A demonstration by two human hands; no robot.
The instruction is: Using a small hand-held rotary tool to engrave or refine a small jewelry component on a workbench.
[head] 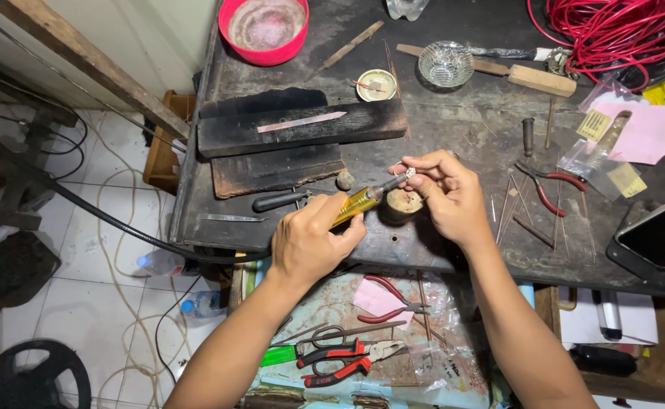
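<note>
A slim hand tool (359, 201) with a shiny gold-yellow barrel and a narrow silver tip lies at a slant, its tip pointing up and to the right. The left hand (313, 242) wraps around the barrel's lower end, thumb on top. The tip meets a tiny silvery piece (409, 173), too small to make out in detail, pinched between the thumb and fingertips of the right hand (446, 193). Just below that piece, touching the right hand, a short round dark block (402, 204) with a pale, crumbly-looking top stands upright on the dark, worn counter (453, 129), near its front edge.
</note>
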